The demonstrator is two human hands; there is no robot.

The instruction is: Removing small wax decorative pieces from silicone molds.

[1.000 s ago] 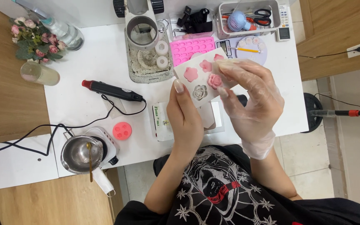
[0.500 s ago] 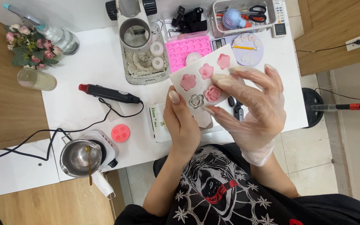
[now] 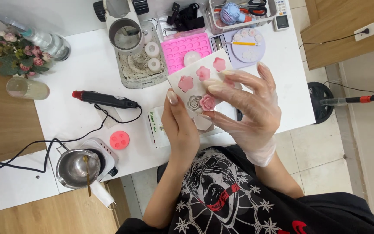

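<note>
Fingers (image 3: 215, 82) of the gloved right hand (image 3: 249, 108) spread across the top of a white mould (image 3: 198, 86), tips pressing on its upper edge, while the bare left hand (image 3: 180, 125) pinches the mould's lower left side with the thumb on its face. Both hands hold it, raised above the tabletop (image 3: 78, 65) and tilted toward the person. Pink flowers (image 3: 186, 83) sit in its cavities, and one pink rose (image 3: 207, 102) lies beside a grey, empty rose cavity.

My guess is that the mould is silicone: light, soft and floppy, likely to bend when squeezed. Gripping it by the rims with both hands, as now, looks safest; pushing from behind a cavity would probably pop a flower free. The flowers look small and brittle at the petals, so they want a gentle touch. The thin glove may be a little slippery.

Behind the hands lies a pink tray (image 3: 182, 47) with many small cavities, and a lilac disc (image 3: 249, 50) with a yellow pencil. A black and red heat tool (image 3: 104, 99) rests to the left, a steel pot (image 3: 76, 167) stands on a small burner, and a round pink mould (image 3: 119, 139) lies near it.
</note>
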